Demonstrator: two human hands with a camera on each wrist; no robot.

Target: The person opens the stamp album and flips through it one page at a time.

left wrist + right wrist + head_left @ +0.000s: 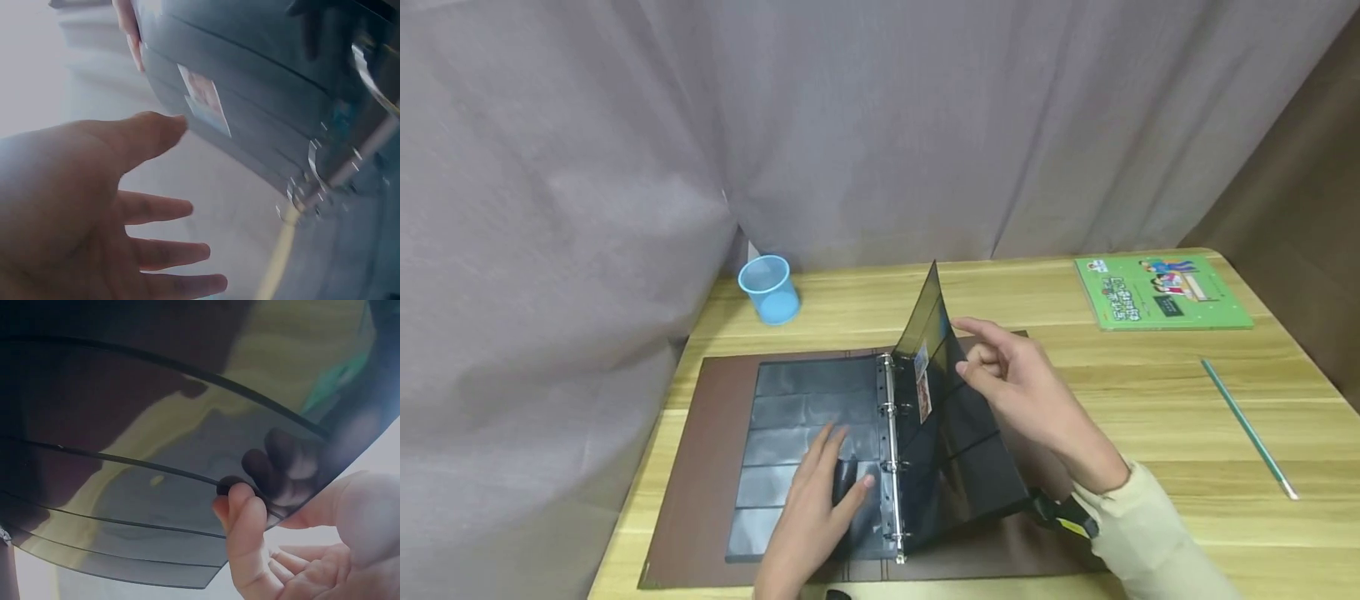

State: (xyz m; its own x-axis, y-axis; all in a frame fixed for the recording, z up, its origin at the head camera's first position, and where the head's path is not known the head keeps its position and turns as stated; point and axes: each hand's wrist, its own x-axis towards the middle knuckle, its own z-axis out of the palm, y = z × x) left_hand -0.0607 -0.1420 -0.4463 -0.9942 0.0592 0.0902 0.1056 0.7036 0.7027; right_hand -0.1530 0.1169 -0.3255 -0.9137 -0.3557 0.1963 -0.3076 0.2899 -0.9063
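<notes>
A brown ring-binder album lies spread out, with black pocket pages on its metal rings. My right hand pinches the outer edge of a black pocket page, which stands raised and tilted above the right cover. In the right wrist view, fingers of that hand lie at the page's edge, their reflection showing in the glossy surface. Two small stamp-like pictures show on the raised page near the rings. Over the left pocket page, my left hand has its fingers extended and spread.
A light blue plastic cup stands at the back left of the wooden table. At the back right lies a green book, with a green pencil in front of it. Grey curtains hang behind the table.
</notes>
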